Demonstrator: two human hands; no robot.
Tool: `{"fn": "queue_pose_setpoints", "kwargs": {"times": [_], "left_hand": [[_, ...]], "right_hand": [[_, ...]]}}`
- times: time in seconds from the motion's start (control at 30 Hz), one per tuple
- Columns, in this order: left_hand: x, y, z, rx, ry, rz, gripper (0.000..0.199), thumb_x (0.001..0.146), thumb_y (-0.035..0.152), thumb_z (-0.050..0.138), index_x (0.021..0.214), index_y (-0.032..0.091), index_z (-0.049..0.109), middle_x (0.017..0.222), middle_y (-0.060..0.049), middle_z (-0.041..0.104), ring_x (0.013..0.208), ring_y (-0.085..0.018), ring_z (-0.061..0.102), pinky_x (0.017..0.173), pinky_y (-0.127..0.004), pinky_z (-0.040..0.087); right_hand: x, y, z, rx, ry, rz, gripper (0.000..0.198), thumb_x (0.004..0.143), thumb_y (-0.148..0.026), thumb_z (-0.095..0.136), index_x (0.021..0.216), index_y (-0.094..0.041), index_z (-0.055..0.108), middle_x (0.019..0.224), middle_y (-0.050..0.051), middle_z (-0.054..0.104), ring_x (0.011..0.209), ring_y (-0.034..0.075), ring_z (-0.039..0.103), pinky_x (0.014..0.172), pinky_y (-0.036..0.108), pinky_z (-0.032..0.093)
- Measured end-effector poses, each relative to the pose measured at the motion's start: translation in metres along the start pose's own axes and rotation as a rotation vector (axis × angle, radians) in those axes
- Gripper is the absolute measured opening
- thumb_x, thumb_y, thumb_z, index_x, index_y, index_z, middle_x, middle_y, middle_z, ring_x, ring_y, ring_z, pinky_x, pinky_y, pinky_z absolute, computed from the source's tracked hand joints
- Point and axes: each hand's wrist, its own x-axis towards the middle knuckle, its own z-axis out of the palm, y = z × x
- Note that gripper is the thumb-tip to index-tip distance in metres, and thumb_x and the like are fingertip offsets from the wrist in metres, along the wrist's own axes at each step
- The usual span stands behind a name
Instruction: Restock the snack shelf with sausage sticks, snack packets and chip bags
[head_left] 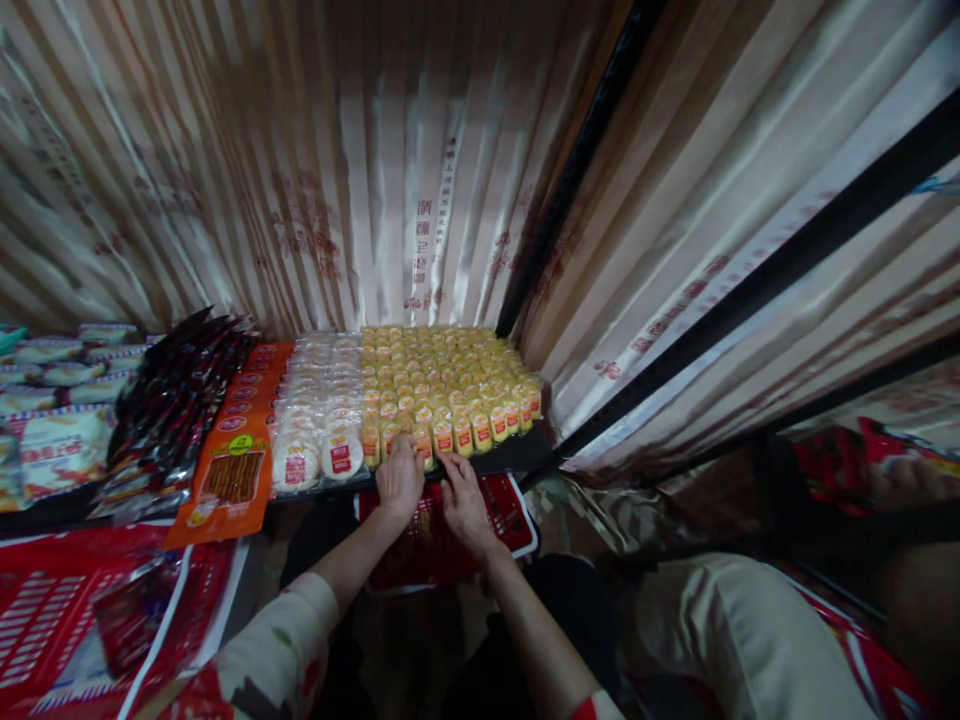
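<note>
The left hand [403, 475] bends its fingers against the front row of small yellow packets [480, 385], and the right hand [466, 505] reaches its fingertips to the lower edge of that same row just beside; whether either set of fingers grips a packet I cannot tell. The yellow packets spread in close rows from the fingertips away to the curtain [397, 200], while the white round packets [319, 375] stand just left of the left fingers, with an orange bag [232, 455] beyond them and a red basket [499, 515] below both hands.
</note>
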Motion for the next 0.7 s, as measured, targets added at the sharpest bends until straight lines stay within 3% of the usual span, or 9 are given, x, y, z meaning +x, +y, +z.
{"fn": "queue_pose_setpoints", "kwargs": {"times": [0.17, 0.4, 0.53, 0.63, 0.7], "left_hand": [[-0.003, 0.002, -0.002, 0.074, 0.022, 0.07, 0.015, 0.088, 0.016, 0.046, 0.102, 0.013, 0.052, 0.104, -0.012, 0.057, 0.091, -0.021, 0.059, 0.073, -0.03, 0.048], [0.003, 0.0, 0.004, 0.079, 0.009, 0.138, 0.013, 0.089, 0.013, 0.043, 0.097, 0.013, 0.054, 0.101, -0.012, 0.057, 0.088, -0.021, 0.058, 0.072, -0.031, 0.048], [0.005, -0.003, 0.012, 0.045, 0.019, 0.145, 0.012, 0.09, 0.013, 0.042, 0.093, 0.015, 0.054, 0.097, -0.01, 0.058, 0.084, -0.02, 0.058, 0.07, -0.03, 0.048], [0.005, -0.007, 0.017, -0.002, 0.023, 0.169, 0.011, 0.089, 0.011, 0.043, 0.09, 0.015, 0.052, 0.093, -0.009, 0.057, 0.083, -0.019, 0.057, 0.071, -0.029, 0.048], [0.005, -0.008, 0.018, -0.032, 0.034, 0.187, 0.01, 0.089, 0.011, 0.043, 0.088, 0.015, 0.052, 0.092, -0.008, 0.056, 0.082, -0.019, 0.057, 0.072, -0.03, 0.048]], "right_hand": [[0.0, -0.001, -0.001, 0.015, 0.004, 0.006, 0.055, 0.08, -0.008, 0.04, 0.133, -0.022, 0.048, 0.121, 0.009, 0.051, 0.115, 0.019, 0.049, 0.103, 0.039, 0.043], [0.001, 0.0, -0.003, 0.005, 0.017, -0.055, 0.052, 0.082, -0.01, 0.04, 0.132, -0.022, 0.05, 0.119, 0.009, 0.056, 0.114, 0.02, 0.051, 0.1, 0.039, 0.045], [0.001, 0.001, -0.008, -0.085, 0.149, -0.074, 0.047, 0.084, -0.01, 0.038, 0.126, -0.023, 0.055, 0.116, 0.01, 0.058, 0.111, 0.021, 0.051, 0.099, 0.041, 0.045], [0.004, 0.002, -0.013, -0.228, 0.266, -0.051, 0.049, 0.084, -0.01, 0.039, 0.13, -0.023, 0.053, 0.127, 0.011, 0.051, 0.118, 0.024, 0.045, 0.099, 0.046, 0.043], [0.006, 0.004, -0.014, -0.3, 0.226, -0.072, 0.052, 0.084, -0.009, 0.039, 0.134, -0.021, 0.048, 0.139, 0.011, 0.043, 0.125, 0.025, 0.037, 0.102, 0.047, 0.04]]}}
